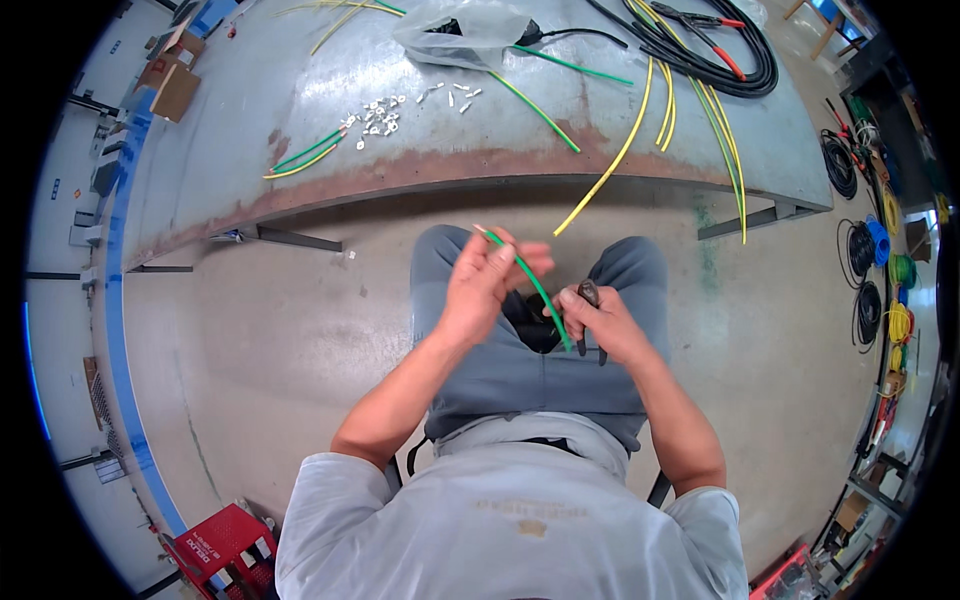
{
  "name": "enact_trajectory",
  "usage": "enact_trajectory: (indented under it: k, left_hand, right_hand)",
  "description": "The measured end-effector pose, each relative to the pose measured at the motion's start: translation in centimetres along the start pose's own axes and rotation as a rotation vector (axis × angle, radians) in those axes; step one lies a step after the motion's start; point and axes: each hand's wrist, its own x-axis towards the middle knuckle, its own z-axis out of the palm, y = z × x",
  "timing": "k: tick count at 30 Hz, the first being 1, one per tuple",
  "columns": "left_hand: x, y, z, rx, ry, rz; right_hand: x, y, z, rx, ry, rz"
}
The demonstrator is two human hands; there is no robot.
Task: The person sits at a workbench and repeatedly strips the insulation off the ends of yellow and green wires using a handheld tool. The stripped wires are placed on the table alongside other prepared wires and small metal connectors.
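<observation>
My left hand [478, 285] pinches a short green wire [541, 291] near its upper end, where a bit of bare copper shows. The wire slants down to the right across my lap, its lower part passing close to the fingers of my right hand [606, 322]; whether they touch it I cannot tell. Dark-handled pliers [588, 294] are gripped in the right hand, their far end partly hidden. Ahead on the metal table [450, 140] lie loose silver cable lugs [378, 118], beside a green wire [310, 148] and a yellow wire [305, 167] that reach toward them.
Yellow-green wires [612, 170] hang over the table's near edge. A clear plastic bag [460, 35], coiled black cable [755, 75] and a red-handled cutter [728, 62] lie farther back. Cable coils [862, 250] line the right side; a red stool [225, 545] stands at lower left.
</observation>
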Motion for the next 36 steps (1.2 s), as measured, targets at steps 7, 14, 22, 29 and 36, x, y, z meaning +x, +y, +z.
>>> enact_trajectory:
  k: [7, 14, 22, 29, 36]
  left_hand:
    - [1.0, 1.0, -2.1, 0.178, 0.240, 0.261]
    - [-0.5, 4.7, 2.8, 1.605, -0.132, 0.825]
    - [-1.4, 0.2, 1.9, 1.024, -0.207, 0.101]
    - [-1.9, 1.1, 2.2, 0.634, -0.128, -0.146]
    - [-1.4, 0.8, 1.7, 0.365, -0.175, -0.317]
  right_hand:
    - [-0.5, -2.1, -0.9, -0.155, -0.016, -0.045]
    - [-0.8, -3.0, -1.8, -0.321, -0.009, 0.048]
    - [0.3, -1.0, -3.5, 0.445, 0.133, -0.101]
    - [0.2, -1.0, -1.6, 0.196, -0.041, 0.099]
    - [0.1, -0.1, -1.0, -0.791, 0.223, -0.126]
